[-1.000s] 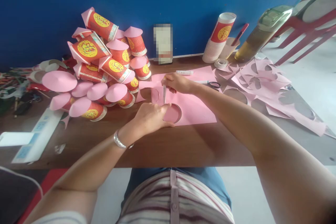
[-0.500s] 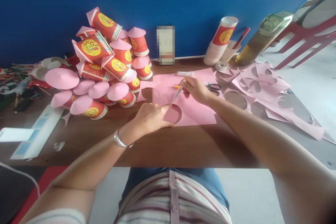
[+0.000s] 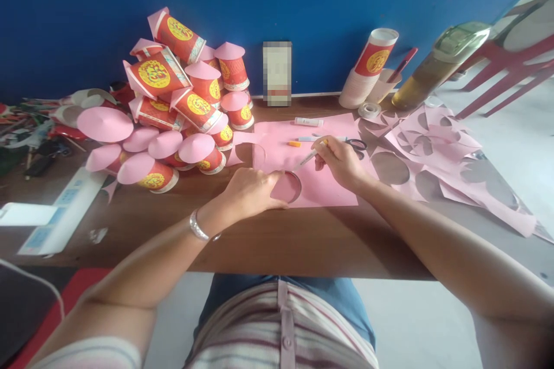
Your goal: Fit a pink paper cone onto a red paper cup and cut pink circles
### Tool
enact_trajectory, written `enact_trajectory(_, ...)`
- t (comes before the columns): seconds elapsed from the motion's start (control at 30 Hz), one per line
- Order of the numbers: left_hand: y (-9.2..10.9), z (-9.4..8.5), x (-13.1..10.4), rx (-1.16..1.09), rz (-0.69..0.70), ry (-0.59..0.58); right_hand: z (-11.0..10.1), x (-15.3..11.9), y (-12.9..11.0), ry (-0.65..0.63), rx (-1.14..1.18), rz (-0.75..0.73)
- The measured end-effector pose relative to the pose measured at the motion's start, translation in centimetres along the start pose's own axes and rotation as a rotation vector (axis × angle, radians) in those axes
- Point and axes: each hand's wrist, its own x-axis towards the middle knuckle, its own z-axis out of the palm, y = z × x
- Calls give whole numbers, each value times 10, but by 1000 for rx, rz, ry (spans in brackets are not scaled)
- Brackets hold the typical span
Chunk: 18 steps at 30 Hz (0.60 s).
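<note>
A sheet of pink paper (image 3: 277,153) lies flat on the brown table. With its thumb and fingers at either side, my left hand (image 3: 251,193) grips a thin round ring (image 3: 300,187) that rests on the sheet near its front edge. My right hand (image 3: 340,161) is closed around a white marker pen (image 3: 308,157), its tip just above the ring's upper right rim. An orange pen cap (image 3: 295,144) and a white tube (image 3: 309,121) lie on the paper. Black-handled scissors (image 3: 358,146) sit behind my right hand, partly hidden.
Red paper-cup lanterns (image 3: 156,76) with pink cone tops are heaped at left. Pink paper offcuts (image 3: 426,155) spread at right. Behind them stand stacked cups (image 3: 367,72), a tape roll (image 3: 369,110) and a bottle (image 3: 433,72). A blue wall (image 3: 320,17) closes the back.
My right hand has moved right and toward me with the marker pen, whose tip has shifted from the ring's top to its upper right. My left hand and the ring stay in place.
</note>
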Motion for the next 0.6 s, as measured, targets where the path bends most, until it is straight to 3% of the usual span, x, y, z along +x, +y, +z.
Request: enact_trajectory(0.6, -2, 6, 0, -34, 7, 31, -2, -47, -14, -4, -298, -142)
